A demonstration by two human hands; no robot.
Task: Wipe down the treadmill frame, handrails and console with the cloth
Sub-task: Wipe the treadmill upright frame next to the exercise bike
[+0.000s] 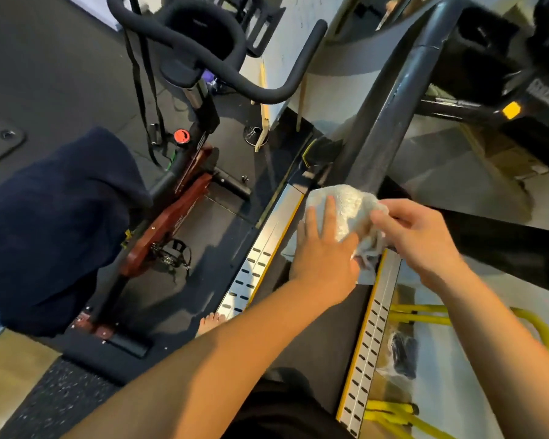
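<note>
Exercise bike (pixel 184 172) with dark garment (pixel 54 223) draped over it

Cloth (pixel 346 213): white, nubby texture. Treadmill side rails (pixel 260 258): silver with rows of dark slots and a yellow edge stripe; belt black. Upright post (pixel 381 122): dark grey. Exercise bike (pixel 171 217) at left: black handlebars, red-brown frame, red knob (pixel 181 136). Near right: yellow tubing (pixel 533 324). Console: yellow button (pixel 511 109).

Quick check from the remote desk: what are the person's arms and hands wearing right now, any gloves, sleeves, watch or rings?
Nothing shows on either one. The left hand and right hand are bare, with no gloves or rings visible. Both forearms are uncovered as far as the frame shows, with no sleeve, watch or band in view.
</note>
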